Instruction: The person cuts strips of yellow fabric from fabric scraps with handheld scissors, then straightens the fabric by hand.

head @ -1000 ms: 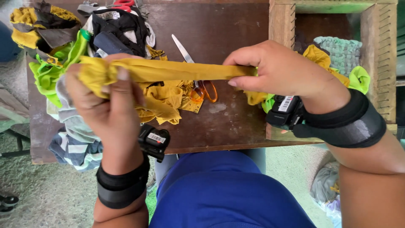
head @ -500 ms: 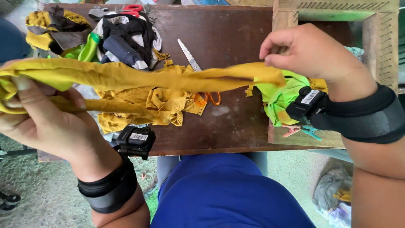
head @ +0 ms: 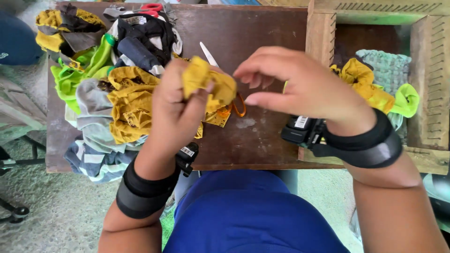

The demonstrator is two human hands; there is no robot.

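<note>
Left hand [head: 176,110] clutches a bunched yellow cloth [head: 206,84] above the wooden table [head: 262,42]; right hand [head: 304,86] hovers loosely open beside it

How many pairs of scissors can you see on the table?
2. One pair of scissors with red handles lies at the far edge of the table, by the dark cloth pile. One pair with orange handles lies mid-table, partly behind the hands. More could be hidden under the scraps.
</note>
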